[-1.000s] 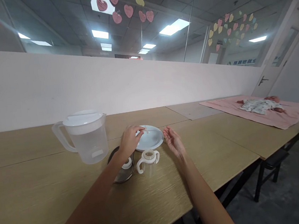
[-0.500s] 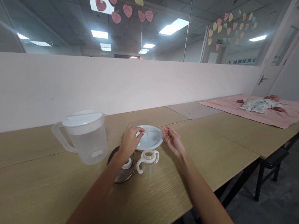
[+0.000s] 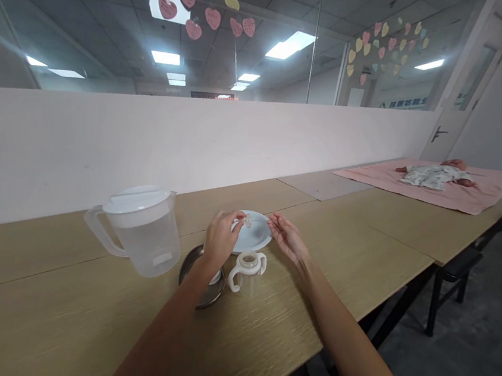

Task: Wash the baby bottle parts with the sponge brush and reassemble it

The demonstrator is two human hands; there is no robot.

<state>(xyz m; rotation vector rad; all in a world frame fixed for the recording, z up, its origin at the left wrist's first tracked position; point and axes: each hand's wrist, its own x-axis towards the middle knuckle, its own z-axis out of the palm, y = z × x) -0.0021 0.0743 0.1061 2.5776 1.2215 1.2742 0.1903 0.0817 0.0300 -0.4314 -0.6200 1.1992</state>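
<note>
My left hand (image 3: 224,235) is closed, its fingertips pinching a small translucent piece, like a bottle teat (image 3: 248,220), over the white bowl (image 3: 260,238). A thin, pale stick or tube runs from that piece towards my right hand (image 3: 287,235). The thumb and forefinger of that hand are pinched on its end at the bowl's right rim, other fingers loosely curled. In front of the bowl stands a clear baby bottle (image 3: 250,279) with a white two-handled collar and an open top. Under my left wrist lies a round metal tray (image 3: 211,298) with a partly hidden white part on it.
A lidded clear plastic pitcher (image 3: 151,240) holding water stands to the left. At the far right a baby doll (image 3: 436,176) in patterned clothes lies on a pink cloth (image 3: 481,200). The wooden table (image 3: 354,273) ends near my right forearm, and a dark chair (image 3: 460,273) stands beyond its edge.
The right hand has moved slightly left, nearer the left hand. The translucent piece has turned and shows more clearly at the left fingertips. The bottle, bowl and tray stay in place.
</note>
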